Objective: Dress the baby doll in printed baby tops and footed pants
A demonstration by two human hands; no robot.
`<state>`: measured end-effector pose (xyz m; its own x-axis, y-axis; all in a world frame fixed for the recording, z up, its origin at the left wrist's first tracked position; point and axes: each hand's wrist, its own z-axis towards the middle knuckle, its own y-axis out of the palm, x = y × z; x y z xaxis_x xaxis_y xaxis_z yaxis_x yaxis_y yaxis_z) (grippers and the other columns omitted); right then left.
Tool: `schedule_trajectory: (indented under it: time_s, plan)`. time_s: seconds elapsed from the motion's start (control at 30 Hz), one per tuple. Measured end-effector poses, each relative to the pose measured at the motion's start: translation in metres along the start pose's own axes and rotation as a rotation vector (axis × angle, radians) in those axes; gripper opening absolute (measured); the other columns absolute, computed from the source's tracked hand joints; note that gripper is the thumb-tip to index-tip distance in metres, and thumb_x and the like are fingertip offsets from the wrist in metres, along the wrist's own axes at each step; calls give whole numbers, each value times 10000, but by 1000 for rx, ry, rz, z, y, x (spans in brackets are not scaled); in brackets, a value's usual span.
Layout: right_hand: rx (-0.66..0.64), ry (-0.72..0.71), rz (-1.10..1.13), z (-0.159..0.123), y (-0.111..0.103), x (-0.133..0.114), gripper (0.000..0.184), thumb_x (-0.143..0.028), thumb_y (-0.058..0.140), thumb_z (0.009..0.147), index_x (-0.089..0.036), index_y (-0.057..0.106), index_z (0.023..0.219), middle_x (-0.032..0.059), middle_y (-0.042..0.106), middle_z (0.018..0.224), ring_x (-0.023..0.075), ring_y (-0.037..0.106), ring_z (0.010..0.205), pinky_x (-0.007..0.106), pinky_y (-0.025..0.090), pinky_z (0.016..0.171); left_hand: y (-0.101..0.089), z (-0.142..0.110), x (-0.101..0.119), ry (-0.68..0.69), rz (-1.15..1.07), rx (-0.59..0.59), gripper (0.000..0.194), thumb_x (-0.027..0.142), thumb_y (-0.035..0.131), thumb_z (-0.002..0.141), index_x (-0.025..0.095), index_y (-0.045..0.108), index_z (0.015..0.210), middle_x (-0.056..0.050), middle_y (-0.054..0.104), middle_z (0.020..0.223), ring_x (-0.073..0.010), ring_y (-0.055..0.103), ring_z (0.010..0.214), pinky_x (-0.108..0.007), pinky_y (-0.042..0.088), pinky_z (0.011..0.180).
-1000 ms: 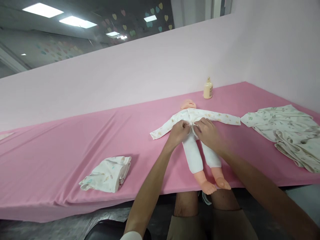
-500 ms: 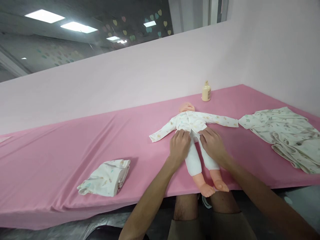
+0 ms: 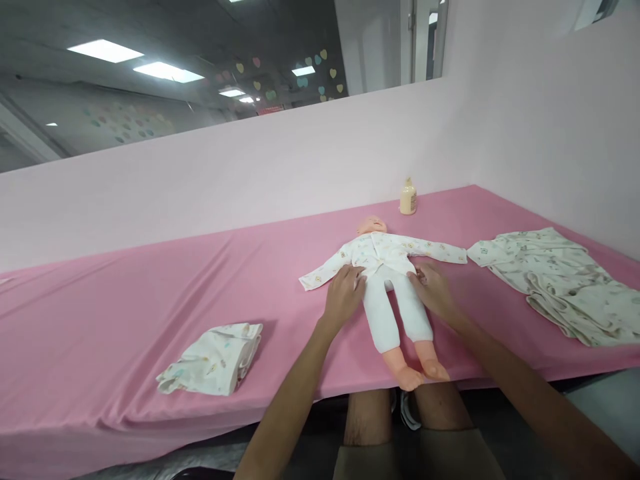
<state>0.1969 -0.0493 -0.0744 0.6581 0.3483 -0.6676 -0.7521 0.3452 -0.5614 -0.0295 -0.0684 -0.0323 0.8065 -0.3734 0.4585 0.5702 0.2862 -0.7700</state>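
Slightly aslant, the doll [image 3: 381, 255], head [image 3: 373, 225] toward the wall [image 3: 280, 170], feet [image 3: 411, 379] nearest

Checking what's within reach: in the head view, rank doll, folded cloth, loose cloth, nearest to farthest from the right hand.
1. Doll, at the right hand's fingertips
2. Loose cloth, to its right
3. Folded cloth, far left
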Motion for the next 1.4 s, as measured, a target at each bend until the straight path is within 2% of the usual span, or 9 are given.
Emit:
schedule_trajectory:
  time_s: [0.17,0.33,0.47,0.57,0.73,0.9,1.07,1.27,1.4]
  plan:
    - [-48,5,-3,-4,-5,-1,272,-408,392,928,-238,474,732,28,589,721,217,528,715,365,418,670,-3,-1,-7,-49,-131,-63,223,315,481,910,186,639,1001,-51,631,982,-179,580,906,-319,469,826]
    - [-45,-6,-30,-9,-3,-3,218,-359,366,919,-239,439,753,34,584,751,230,536,757,365,412,674,6,-3,-8,-9,-182,-79,287,159,464,838,180,623,1076,-59,606,1033,-171,559,918,-300,467,808]
    - [-28,1,-28,-8,2,7,202,-335,348,911,-225,504,844,60,616,864,234,552,841,370,426,730,15,-3,-15,-8,-223,-8,284,114,438,826,173,630,1027,-63,615,1036,-172,565,941,-301,470,828]
    - [-6,8,-50,-7,5,14,242,-358,340,914,-216,520,838,65,616,883,229,550,850,370,429,751,23,-4,-23,-41,-229,71,217,186,420,901,172,616,992,-70,636,1053,-184,577,992,-322,466,875]
    - [22,-8,-110,-9,6,19,310,-395,309,930,-214,516,786,61,612,853,220,538,815,367,420,741,33,-6,-32,-113,-211,138,252,322,385,973,189,581,1058,-78,645,1170,-211,575,1093,-363,443,941]
    - [26,26,-161,-13,4,17,367,-439,287,938,-213,509,751,63,601,816,211,522,767,355,407,713,36,-7,-33,-132,-205,151,287,346,360,987,192,571,1107,-90,621,1237,-220,557,1155,-371,432,967]
    - [33,43,-181,-14,5,16,394,-458,281,936,-205,537,776,86,610,853,236,535,844,369,410,754,33,-8,-31,-149,-224,173,274,344,376,979,189,589,1054,-86,641,1189,-225,563,1137,-375,433,963]
    - [15,57,-156,-14,7,15,414,-481,275,949,-207,548,799,87,617,872,243,550,871,375,428,763,35,-7,-35,-146,-223,155,203,198,426,920,185,593,1034,-84,645,1163,-219,583,1088,-369,458,925]
    - [2,65,-140,-14,5,10,400,-484,288,951,-223,524,761,85,620,831,251,552,823,395,437,747,38,-6,-39,-152,-221,160,200,178,437,902,180,593,1028,-83,648,1131,-216,585,1069,-366,466,915]
